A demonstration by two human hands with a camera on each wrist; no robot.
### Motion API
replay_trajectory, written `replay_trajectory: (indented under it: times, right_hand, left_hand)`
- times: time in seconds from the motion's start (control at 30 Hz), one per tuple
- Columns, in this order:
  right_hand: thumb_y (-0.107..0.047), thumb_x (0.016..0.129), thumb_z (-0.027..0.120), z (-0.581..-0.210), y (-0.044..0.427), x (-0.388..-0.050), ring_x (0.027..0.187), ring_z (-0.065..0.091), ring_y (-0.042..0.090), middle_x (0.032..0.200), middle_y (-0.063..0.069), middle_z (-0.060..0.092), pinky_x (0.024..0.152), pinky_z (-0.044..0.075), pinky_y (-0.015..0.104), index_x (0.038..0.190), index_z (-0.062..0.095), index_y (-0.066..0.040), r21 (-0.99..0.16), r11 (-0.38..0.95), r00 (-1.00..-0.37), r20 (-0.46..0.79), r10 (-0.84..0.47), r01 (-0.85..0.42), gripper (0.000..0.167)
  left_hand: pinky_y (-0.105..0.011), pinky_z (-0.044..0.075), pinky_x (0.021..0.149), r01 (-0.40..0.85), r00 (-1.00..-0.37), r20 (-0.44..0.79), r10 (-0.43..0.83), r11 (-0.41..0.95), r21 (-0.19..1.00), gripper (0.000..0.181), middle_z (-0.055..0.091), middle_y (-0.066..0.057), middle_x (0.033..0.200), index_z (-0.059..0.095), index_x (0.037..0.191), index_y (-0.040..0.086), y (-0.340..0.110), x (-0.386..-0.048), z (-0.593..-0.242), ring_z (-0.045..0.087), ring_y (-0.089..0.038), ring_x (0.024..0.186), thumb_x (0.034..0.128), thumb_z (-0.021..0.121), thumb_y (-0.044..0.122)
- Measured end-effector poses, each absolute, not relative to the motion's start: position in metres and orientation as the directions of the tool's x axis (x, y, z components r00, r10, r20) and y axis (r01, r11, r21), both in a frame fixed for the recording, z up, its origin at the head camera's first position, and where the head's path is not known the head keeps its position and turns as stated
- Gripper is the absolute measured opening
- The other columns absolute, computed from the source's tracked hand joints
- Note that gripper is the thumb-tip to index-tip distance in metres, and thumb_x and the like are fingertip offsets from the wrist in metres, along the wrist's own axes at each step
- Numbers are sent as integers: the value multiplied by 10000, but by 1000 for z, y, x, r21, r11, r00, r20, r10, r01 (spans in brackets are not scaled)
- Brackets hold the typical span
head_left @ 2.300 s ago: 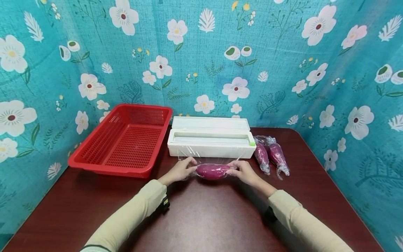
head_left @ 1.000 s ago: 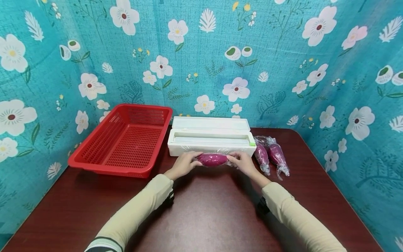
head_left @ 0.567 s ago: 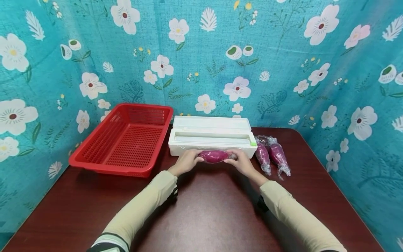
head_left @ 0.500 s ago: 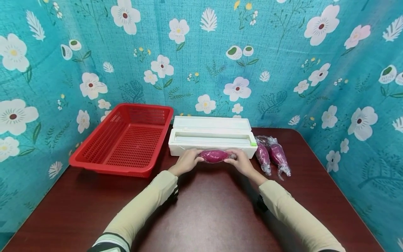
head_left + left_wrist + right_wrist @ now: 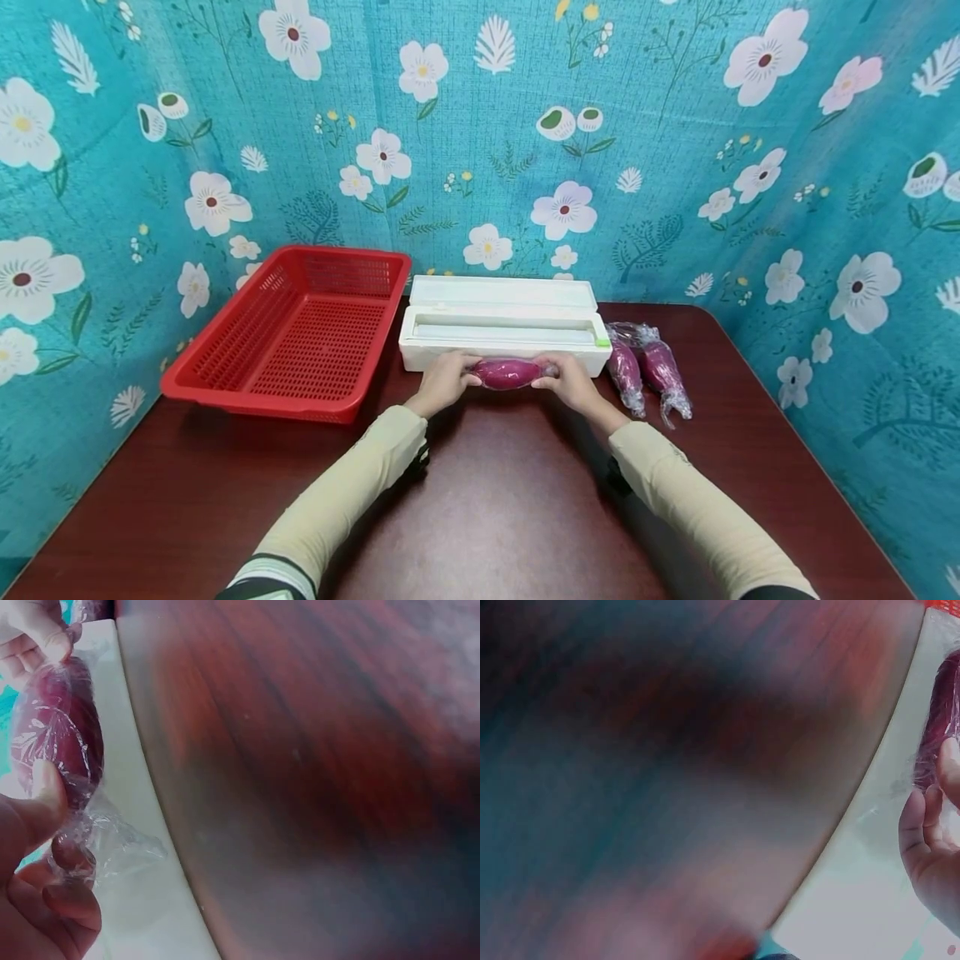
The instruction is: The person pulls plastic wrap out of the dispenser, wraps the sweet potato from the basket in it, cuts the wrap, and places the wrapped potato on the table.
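A reddish-purple sweet potato (image 5: 508,373) in clear cling film is held level against the front of a white cling film box (image 5: 506,335). My left hand (image 5: 444,382) grips its left end, thumb on the near side. At the other end my right hand (image 5: 572,383) pinches the filmed tip. In the left wrist view, loose film (image 5: 120,840) bunches out past the left fingers. The right wrist view shows only part of the sweet potato (image 5: 939,720), at the frame's edge. The box lid (image 5: 502,293) stands raised, and the roll (image 5: 504,334) lies inside.
Two more film-wrapped sweet potatoes (image 5: 647,371) lie right of the box on the dark red-brown table (image 5: 510,517). A red slotted basket (image 5: 315,342) stands at the left. Behind everything hangs a teal flowered curtain (image 5: 480,167).
Both hands have brought the sweet potato forward from the near side up to the box front, turning it. The film stretched between them earlier is now gathered in. Over the last half second little moved.
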State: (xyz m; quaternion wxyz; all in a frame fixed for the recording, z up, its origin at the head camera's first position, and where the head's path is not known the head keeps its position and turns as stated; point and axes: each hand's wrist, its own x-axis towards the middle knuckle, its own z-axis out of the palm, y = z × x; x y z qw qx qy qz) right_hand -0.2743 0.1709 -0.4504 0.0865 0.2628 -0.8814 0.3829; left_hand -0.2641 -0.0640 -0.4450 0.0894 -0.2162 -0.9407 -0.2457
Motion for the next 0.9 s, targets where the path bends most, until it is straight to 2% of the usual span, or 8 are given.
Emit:
replay_trajectory:
  times: [0.13,0.23,0.37,0.5,0.63,0.73,0.9]
  right_hand:
    - [-22,694,731,-448,170,-276,599,433,102,659,38,560,571,384,255,924,648,36,-601,584,-837,348,-423,-545,252]
    - [-11,689,737,-449,171,-278,569,389,102,603,-2,477,540,346,242,914,648,35,-621,571,-840,336,-425,-537,247]
    - [23,678,740,-450,173,-277,580,436,100,656,29,541,538,382,227,920,630,61,-645,546,-840,331,-430,-534,269]
    - [33,682,730,-451,175,-276,605,475,118,727,69,578,564,414,253,944,626,57,-609,565,-828,346,-441,-556,283]
    - [38,704,710,-453,179,-273,633,533,123,765,71,606,593,458,276,989,638,43,-584,592,-830,338,-444,-555,294]
    - [31,715,702,-455,181,-271,663,576,128,816,76,638,615,482,299,1012,644,28,-560,612,-828,343,-443,-559,303]
    - [36,715,700,-457,182,-270,674,591,156,833,88,651,631,486,327,957,660,19,-536,616,-816,377,-438,-577,246]
  left_hand:
    - [-335,457,751,417,-907,258,333,803,426,381,627,-24,1074,658,1081,86,-63,-265,-444,567,-213,988,731,706,231]
    - [-312,459,703,414,-908,257,330,796,441,387,637,-28,1040,663,1070,84,-63,-265,-444,588,-194,899,714,726,222]
    - [-260,449,622,394,-917,259,302,784,480,393,653,-12,978,670,1050,97,-64,-264,-447,591,-135,781,687,759,219]
    - [-263,449,617,395,-915,281,290,785,477,369,663,5,921,680,1009,116,-64,-263,-448,596,-132,794,670,778,222]
    - [-292,436,644,418,-899,316,303,807,417,360,668,26,898,700,974,132,-64,-260,-448,570,-170,826,637,793,219]
    - [-320,386,700,427,-885,350,306,832,354,353,669,36,886,713,951,147,-63,-258,-448,501,-201,841,617,803,218]
    - [-342,322,724,468,-828,444,342,858,212,338,647,37,875,725,869,164,-60,-257,-451,439,-212,875,564,823,271]
